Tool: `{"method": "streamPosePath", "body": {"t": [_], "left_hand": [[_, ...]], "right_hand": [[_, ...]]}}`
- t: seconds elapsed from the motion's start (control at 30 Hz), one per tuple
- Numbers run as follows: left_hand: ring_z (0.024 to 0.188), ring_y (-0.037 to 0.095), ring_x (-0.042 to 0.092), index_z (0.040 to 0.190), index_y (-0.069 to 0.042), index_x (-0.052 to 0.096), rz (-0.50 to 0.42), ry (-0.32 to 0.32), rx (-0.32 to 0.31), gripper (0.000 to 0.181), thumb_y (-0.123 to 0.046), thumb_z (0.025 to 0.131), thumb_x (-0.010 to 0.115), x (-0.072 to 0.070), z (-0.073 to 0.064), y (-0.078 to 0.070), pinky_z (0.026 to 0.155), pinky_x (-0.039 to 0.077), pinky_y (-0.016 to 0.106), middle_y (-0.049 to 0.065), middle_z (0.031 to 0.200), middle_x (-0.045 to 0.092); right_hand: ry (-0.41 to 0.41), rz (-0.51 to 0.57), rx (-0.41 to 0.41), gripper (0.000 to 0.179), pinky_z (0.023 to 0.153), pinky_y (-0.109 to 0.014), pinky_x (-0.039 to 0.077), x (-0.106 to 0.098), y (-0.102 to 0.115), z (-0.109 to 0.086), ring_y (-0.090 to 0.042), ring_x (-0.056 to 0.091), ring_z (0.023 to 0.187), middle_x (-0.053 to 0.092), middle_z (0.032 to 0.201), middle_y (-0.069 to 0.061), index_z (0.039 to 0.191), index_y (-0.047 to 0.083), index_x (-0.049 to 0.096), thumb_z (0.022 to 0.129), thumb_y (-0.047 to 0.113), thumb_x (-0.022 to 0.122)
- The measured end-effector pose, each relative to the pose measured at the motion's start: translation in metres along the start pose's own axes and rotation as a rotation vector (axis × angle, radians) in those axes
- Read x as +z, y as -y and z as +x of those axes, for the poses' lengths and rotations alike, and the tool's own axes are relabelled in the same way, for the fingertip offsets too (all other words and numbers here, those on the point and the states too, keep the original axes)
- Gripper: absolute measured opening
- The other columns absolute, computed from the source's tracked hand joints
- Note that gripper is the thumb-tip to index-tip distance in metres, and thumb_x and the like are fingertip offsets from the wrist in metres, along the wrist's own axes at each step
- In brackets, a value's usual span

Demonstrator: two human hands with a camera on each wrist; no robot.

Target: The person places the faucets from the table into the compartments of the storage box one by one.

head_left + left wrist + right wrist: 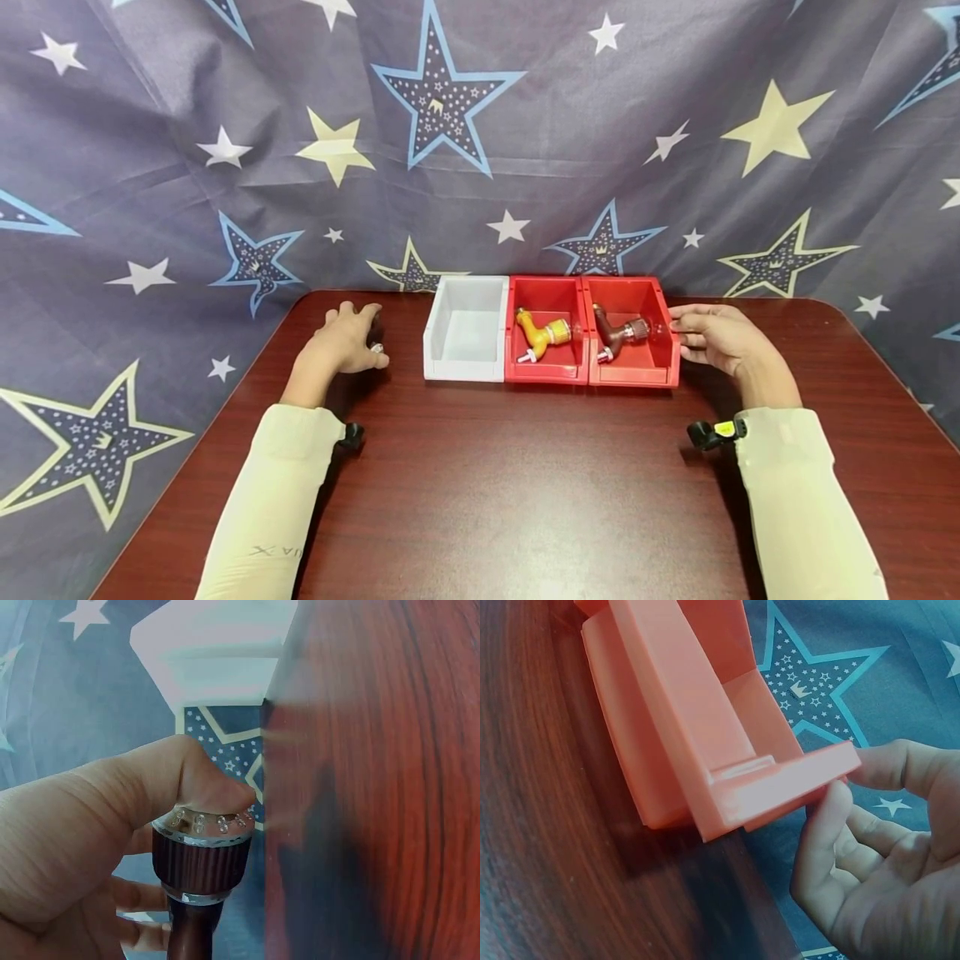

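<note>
In the left wrist view my left hand [341, 337] grips a dark brown tap [201, 862] with a ribbed collar and a clear end, the thumb lying over that end. This hand is left of the light grey bin [463, 370], the tap mostly hidden by it in the head view. My right hand [723, 337] pinches the side rim of the right-hand red bin [633, 377] between thumb and fingers. Inside that bin lies another brown tap [617, 335]. A yellow tap [542, 335] lies in the middle red bin [547, 372].
The three bins stand side by side at the back of the dark wooden table [517, 483]. Behind them hangs a grey cloth [555, 117] printed with stars. Black wrist cameras [708, 435] stick out from both cuffs.
</note>
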State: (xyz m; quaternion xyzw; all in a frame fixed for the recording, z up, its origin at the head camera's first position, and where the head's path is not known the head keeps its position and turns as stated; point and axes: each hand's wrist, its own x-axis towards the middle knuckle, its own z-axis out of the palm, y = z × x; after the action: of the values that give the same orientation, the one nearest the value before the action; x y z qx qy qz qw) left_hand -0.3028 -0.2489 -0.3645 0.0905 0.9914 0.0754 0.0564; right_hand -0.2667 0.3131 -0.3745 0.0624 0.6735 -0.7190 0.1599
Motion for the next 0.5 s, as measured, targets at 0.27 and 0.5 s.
{"method": "streamPosePath", "body": {"t": [0.27, 0.5], "left_hand": [[0.123, 0.054, 0.036, 0.155, -0.009, 0.036, -0.006, -0.111, 0.05, 0.09, -0.029, 0.077, 0.077, -0.008, -0.004, -0.005, 0.089, 0.041, 0.072, 0.033, 0.137, 0.037], [0.119, 0.051, 0.037, 0.156, -0.009, 0.037, -0.018, -0.193, 0.096, 0.097, -0.029, 0.073, 0.082, -0.02, -0.005, -0.018, 0.084, 0.042, 0.068, 0.031, 0.134, 0.039]], "right_hand": [[0.008, 0.034, 0.01, 0.02, 0.068, -0.028, 0.059, -0.003, -0.002, 0.003, -0.012, 0.07, 0.075, 0.074, 0.086, 0.003, 0.108, 0.016, 0.07, 0.103, 0.004, 0.055], [0.003, 0.024, 0.002, 0.022, 0.067, -0.028, 0.059, -0.005, -0.003, 0.003, -0.011, 0.07, 0.073, 0.075, 0.085, 0.002, 0.105, 0.016, 0.073, 0.101, 0.003, 0.056]]}}
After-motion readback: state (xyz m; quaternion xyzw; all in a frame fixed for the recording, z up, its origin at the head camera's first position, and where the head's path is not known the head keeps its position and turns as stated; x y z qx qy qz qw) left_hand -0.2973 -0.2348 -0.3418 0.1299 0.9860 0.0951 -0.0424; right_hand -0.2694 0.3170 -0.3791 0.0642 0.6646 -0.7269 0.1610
